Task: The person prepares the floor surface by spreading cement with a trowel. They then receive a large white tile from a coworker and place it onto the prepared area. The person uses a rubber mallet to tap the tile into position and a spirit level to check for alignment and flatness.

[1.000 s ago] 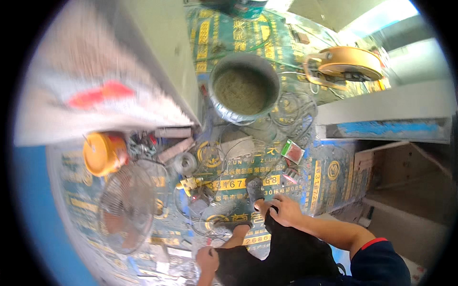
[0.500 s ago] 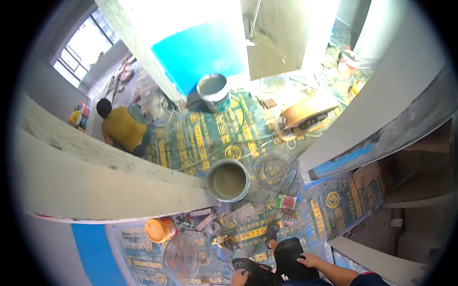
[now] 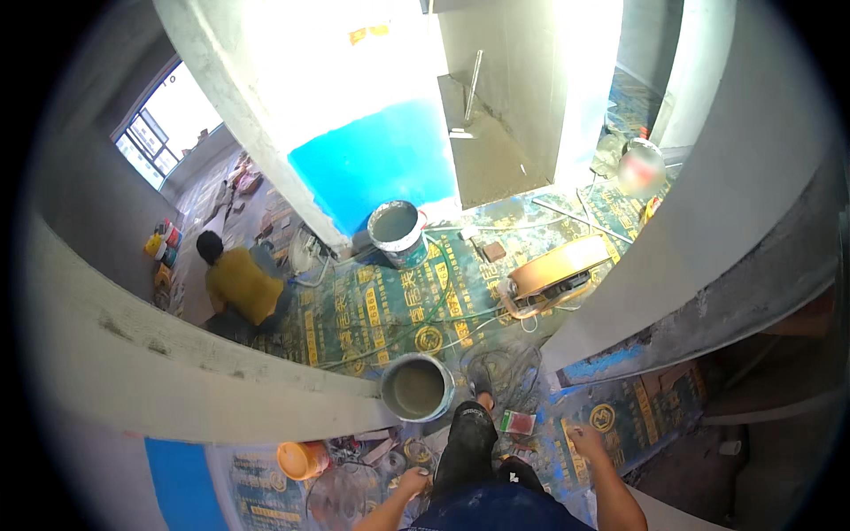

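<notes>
My left hand (image 3: 413, 482) hangs low beside my dark trousers, its fingers curled in, nothing visible in it. My right hand (image 3: 584, 441) is out to the right over the floor covering, fingers loosely bent and apart, holding nothing. Neither hand touches an object. One foot (image 3: 480, 376) is forward on the floor. Just left of it stands a bucket (image 3: 417, 388) with grey-brown contents, against the end of a low-looking wall. A green-edged packet with red contents (image 3: 518, 422) lies between my leg and right hand.
A second bucket (image 3: 397, 232) of grey material stands ahead by the blue-painted wall. An orange reel-like machine (image 3: 561, 267) and hoses lie right of it. A person in a yellow top (image 3: 243, 285) crouches at left. An orange bucket (image 3: 303, 460) sits near left.
Both hands have left my knees and now hang apart at my sides. My body has risen and one leg has stepped forward beside the near bucket. The view has shifted.
</notes>
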The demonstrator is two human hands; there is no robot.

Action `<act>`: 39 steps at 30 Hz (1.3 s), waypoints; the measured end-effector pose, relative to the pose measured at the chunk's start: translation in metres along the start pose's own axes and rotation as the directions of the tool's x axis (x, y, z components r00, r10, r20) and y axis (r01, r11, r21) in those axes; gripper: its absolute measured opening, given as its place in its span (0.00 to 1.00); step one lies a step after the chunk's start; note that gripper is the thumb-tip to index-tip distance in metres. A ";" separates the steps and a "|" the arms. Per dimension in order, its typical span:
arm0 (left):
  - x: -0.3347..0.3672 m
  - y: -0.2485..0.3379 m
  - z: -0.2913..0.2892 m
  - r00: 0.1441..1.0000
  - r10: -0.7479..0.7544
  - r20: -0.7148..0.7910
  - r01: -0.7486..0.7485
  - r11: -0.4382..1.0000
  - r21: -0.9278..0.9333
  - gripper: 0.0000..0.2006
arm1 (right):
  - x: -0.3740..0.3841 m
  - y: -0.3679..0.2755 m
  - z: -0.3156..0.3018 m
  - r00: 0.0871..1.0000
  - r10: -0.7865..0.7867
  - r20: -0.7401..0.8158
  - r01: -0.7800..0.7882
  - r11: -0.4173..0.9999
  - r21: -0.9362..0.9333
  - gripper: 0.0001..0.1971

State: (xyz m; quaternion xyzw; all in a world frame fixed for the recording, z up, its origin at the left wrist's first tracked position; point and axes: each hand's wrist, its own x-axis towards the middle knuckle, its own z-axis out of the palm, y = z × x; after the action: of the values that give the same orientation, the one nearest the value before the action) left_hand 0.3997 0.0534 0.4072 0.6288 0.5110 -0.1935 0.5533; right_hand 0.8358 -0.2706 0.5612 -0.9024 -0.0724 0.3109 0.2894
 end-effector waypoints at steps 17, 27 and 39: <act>0.201 0.320 -0.240 0.943 -0.070 0.327 0.277 0.709 -0.648 0.08 | 0.389 -0.228 0.022 0.955 0.052 0.290 -0.174 0.894 0.413 0.14; 0.297 0.641 -0.337 0.987 -0.147 -0.063 0.116 0.928 -0.354 0.07 | 0.480 -0.206 -0.002 0.674 0.462 0.576 -0.666 0.718 0.204 0.07; 0.524 0.833 -0.238 0.953 -0.248 0.173 0.302 0.831 -0.468 0.07 | 0.756 -0.255 -0.111 0.889 0.033 0.458 0.218 0.847 -0.485 0.07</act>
State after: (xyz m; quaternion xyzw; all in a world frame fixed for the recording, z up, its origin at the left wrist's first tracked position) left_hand 1.2472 0.6027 0.4731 0.3769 0.5985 -0.1682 0.6866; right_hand 1.5174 0.1208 0.3847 -0.8453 -0.2636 0.4643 0.0229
